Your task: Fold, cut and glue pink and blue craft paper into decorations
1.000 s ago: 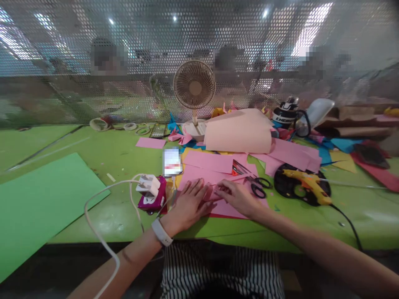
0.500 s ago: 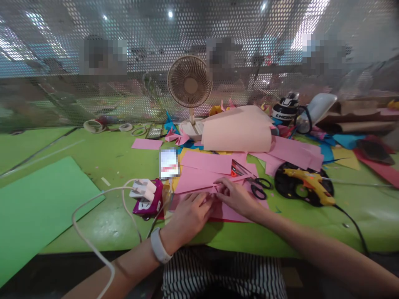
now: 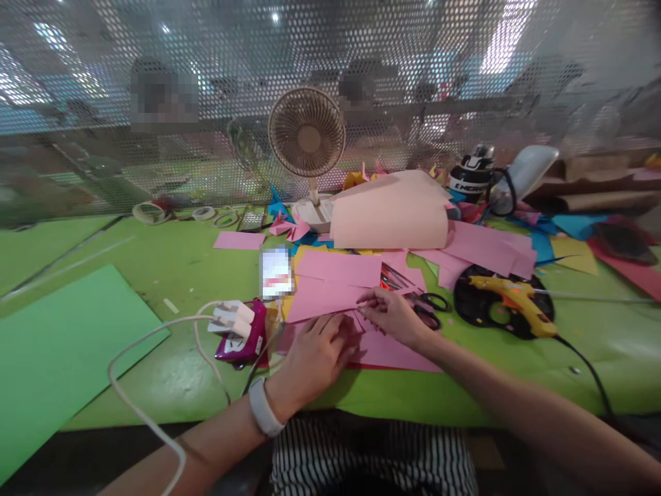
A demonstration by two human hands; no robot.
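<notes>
My left hand (image 3: 315, 358) lies flat with spread fingers on a pink paper sheet (image 3: 392, 350) at the near edge of the green table (image 3: 170, 372). A white band is on that wrist. My right hand (image 3: 393, 315) is just beyond it, its fingers pinched on a fold or edge of the pink paper near black-handled scissors (image 3: 429, 308). More pink sheets (image 3: 330, 279) lie stacked behind the hands.
A purple power strip with a white plug (image 3: 238, 329) and white cable sits left of my hands. A yellow glue gun (image 3: 511, 300) rests on a black disc at right. Behind are a small desk fan (image 3: 308, 145), a curled peach sheet (image 3: 390, 213), a green sheet (image 3: 62, 344), tape rolls and paper scraps.
My right hand has moved up and away from me along the pink paper, from flat pressing to a pinch. My left hand stayed pressed on the sheet. The view shifted slightly.
</notes>
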